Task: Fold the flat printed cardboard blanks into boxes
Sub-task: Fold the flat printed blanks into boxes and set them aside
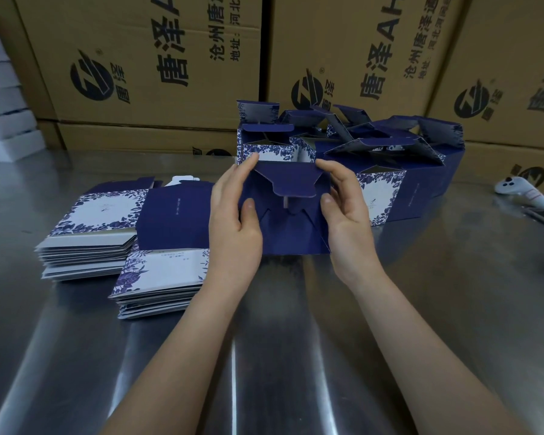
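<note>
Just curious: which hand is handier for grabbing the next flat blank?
Likely left. The left hand grips the box right beside the blanks; the right hand is on the box's far side, by the finished boxes.

Shiny, smooth metal table. Dull dark-blue card box. Smooth printed card blanks near the left edge. Dull brown cardboard cartons at the back. Shiny white plastic controller.

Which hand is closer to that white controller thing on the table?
Right. The right hand grips the blue box by its right edge, the white controller off to its right; the left hand grips the opposite edge, farther away.
</note>
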Demonstrator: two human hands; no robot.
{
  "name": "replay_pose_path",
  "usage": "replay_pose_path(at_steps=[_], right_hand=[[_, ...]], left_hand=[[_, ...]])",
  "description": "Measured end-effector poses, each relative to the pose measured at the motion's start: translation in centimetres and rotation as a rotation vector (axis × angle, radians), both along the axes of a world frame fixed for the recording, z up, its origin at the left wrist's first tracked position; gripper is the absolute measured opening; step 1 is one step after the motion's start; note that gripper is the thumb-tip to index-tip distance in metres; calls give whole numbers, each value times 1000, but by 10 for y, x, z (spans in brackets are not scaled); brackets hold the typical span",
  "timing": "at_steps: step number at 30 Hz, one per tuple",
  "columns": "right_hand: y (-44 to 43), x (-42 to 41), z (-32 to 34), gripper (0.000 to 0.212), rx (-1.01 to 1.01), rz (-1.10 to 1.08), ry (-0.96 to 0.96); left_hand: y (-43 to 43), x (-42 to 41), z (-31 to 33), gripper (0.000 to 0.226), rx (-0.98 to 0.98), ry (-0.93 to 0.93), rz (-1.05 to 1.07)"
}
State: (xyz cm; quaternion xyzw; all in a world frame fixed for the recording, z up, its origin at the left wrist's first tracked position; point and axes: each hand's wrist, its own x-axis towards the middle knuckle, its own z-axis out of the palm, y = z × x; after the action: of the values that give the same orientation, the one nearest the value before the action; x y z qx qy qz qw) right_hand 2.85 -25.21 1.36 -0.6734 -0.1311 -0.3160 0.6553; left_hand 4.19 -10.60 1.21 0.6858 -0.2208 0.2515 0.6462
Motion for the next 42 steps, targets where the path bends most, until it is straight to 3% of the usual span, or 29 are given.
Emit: replay_pose_path(at_steps=[19, 25, 36, 42], right_hand=[[0, 1, -1, 35, 47, 19, 27], [0, 0, -4, 43, -51, 4, -11], [5, 3, -9, 52, -47, -64, -49], [3, -3, -3, 63, -139, -74, 12]], left_hand=[[0, 0, -1, 33, -83, 99, -35], [-1, 2, -4, 41, -31, 75, 16], [-4, 1, -8, 46, -48, 33, 77], [-3, 0, -5, 53, -30, 29, 51]])
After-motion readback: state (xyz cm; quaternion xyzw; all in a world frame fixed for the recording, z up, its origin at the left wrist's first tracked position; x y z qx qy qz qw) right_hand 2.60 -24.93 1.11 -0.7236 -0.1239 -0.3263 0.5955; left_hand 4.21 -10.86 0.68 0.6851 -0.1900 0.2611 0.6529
